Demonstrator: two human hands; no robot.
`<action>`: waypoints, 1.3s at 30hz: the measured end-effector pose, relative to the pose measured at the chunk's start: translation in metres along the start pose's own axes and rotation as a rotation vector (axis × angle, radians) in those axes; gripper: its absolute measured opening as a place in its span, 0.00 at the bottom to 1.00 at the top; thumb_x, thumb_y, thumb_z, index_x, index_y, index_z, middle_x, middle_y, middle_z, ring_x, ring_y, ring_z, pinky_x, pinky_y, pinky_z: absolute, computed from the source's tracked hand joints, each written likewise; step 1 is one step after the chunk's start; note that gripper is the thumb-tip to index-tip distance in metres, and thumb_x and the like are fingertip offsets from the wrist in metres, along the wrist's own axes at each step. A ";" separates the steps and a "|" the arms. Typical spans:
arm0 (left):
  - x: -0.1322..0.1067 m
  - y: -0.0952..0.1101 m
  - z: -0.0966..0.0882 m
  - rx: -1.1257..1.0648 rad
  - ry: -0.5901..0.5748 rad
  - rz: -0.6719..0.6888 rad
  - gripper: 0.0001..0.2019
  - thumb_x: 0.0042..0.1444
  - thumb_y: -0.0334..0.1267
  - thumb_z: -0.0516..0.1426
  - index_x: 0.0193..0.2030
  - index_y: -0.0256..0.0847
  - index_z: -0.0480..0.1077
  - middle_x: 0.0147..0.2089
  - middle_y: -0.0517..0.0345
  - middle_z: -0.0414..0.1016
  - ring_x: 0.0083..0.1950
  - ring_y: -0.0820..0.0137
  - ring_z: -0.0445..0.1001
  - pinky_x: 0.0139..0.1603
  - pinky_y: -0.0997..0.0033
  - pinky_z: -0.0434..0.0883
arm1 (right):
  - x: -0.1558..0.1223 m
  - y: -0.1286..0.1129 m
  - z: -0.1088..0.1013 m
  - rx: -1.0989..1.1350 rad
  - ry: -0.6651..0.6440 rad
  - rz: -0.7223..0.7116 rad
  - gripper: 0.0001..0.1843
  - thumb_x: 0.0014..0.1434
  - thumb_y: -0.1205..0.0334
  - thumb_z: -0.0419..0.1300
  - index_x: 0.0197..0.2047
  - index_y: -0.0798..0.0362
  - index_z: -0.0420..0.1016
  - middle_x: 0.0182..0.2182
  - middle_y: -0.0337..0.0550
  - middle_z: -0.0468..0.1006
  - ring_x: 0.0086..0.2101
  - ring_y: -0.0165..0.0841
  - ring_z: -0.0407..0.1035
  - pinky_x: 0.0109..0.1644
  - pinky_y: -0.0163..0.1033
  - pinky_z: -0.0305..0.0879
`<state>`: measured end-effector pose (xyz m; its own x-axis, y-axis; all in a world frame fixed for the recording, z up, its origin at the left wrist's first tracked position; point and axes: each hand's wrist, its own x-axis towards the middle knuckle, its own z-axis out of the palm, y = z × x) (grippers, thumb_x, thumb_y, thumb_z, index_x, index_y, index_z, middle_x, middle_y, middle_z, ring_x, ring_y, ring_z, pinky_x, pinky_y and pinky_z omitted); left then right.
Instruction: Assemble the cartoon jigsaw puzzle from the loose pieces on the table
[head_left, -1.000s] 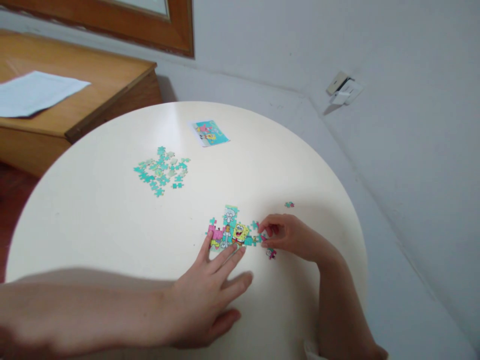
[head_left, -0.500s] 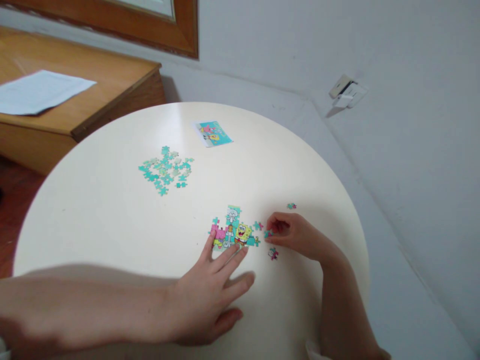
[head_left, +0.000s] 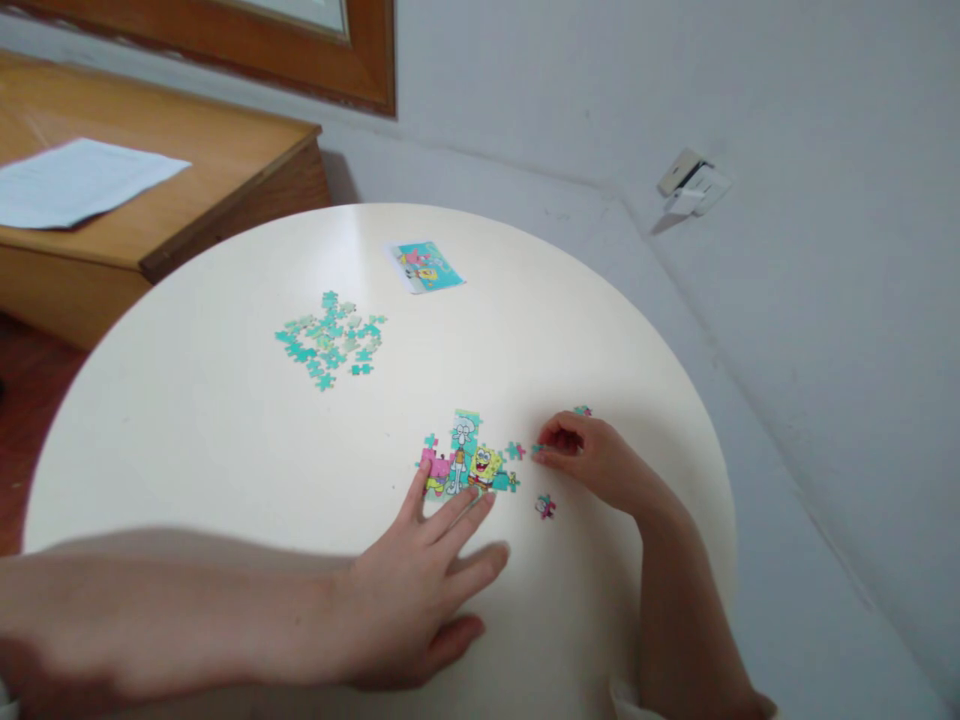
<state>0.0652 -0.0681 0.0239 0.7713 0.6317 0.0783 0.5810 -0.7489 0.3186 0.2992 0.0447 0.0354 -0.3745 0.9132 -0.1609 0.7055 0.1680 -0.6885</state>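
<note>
A partly joined jigsaw puzzle [head_left: 460, 458] with cartoon figures lies on the white round table [head_left: 202, 470]. My left hand [head_left: 431, 590] rests with spread fingers, its fingertips on the lower edge of the joined part. To the right of it, my right hand [head_left: 589, 452] pinches a small teal puzzle piece [head_left: 538, 449] between thumb and fingers, most of it covered. A loose teal and pink piece [head_left: 514, 451] sits between the joined part and that hand. Below lies a loose pink piece [head_left: 546, 507]; another piece [head_left: 583, 410] shows partly behind the knuckles.
A heap of teal and pale puzzle pieces [head_left: 330, 342] lies left of the middle. Farther back is a picture card [head_left: 427, 267] with the same figures. A wooden cabinet [head_left: 225, 190] bearing paper [head_left: 82, 182] stands at the left; the wall [head_left: 810, 330] borders the right.
My right hand has moved slightly up and away with the puzzle piece in its pinch, now partly covering the far loose piece. The left hand has stayed in place.
</note>
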 end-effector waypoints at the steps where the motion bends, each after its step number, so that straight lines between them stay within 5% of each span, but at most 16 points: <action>1: 0.000 0.000 0.000 0.002 -0.002 -0.001 0.23 0.62 0.51 0.46 0.60 0.43 0.59 0.65 0.36 0.56 0.65 0.49 0.55 0.61 0.29 0.35 | 0.000 0.000 0.000 0.003 -0.002 0.001 0.09 0.48 0.57 0.61 0.25 0.53 0.69 0.21 0.35 0.67 0.24 0.27 0.58 0.28 0.35 0.55; 19: -0.001 0.000 0.003 0.039 0.039 0.006 0.24 0.61 0.51 0.49 0.60 0.44 0.59 0.65 0.39 0.57 0.65 0.49 0.57 0.62 0.30 0.33 | 0.000 0.001 0.002 0.069 -0.032 0.030 0.09 0.48 0.55 0.60 0.27 0.53 0.69 0.21 0.35 0.65 0.24 0.28 0.57 0.28 0.35 0.54; 29: -0.002 -0.001 0.004 0.023 0.042 0.015 0.23 0.61 0.51 0.48 0.60 0.43 0.59 0.65 0.37 0.57 0.65 0.49 0.57 0.62 0.30 0.32 | -0.018 -0.004 -0.019 0.063 -0.308 -0.035 0.14 0.42 0.55 0.68 0.33 0.52 0.74 0.27 0.37 0.68 0.29 0.30 0.61 0.35 0.36 0.60; 39: 0.000 0.000 0.002 0.018 0.026 0.006 0.23 0.61 0.51 0.48 0.60 0.43 0.59 0.64 0.36 0.57 0.65 0.48 0.56 0.61 0.29 0.33 | -0.017 -0.006 -0.015 -0.019 -0.395 -0.070 0.12 0.46 0.56 0.67 0.35 0.51 0.78 0.31 0.40 0.69 0.33 0.32 0.63 0.39 0.37 0.61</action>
<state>0.0658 -0.0680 0.0222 0.7677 0.6322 0.1046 0.5816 -0.7559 0.3007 0.3103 0.0337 0.0532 -0.6217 0.6870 -0.3762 0.6798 0.2347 -0.6948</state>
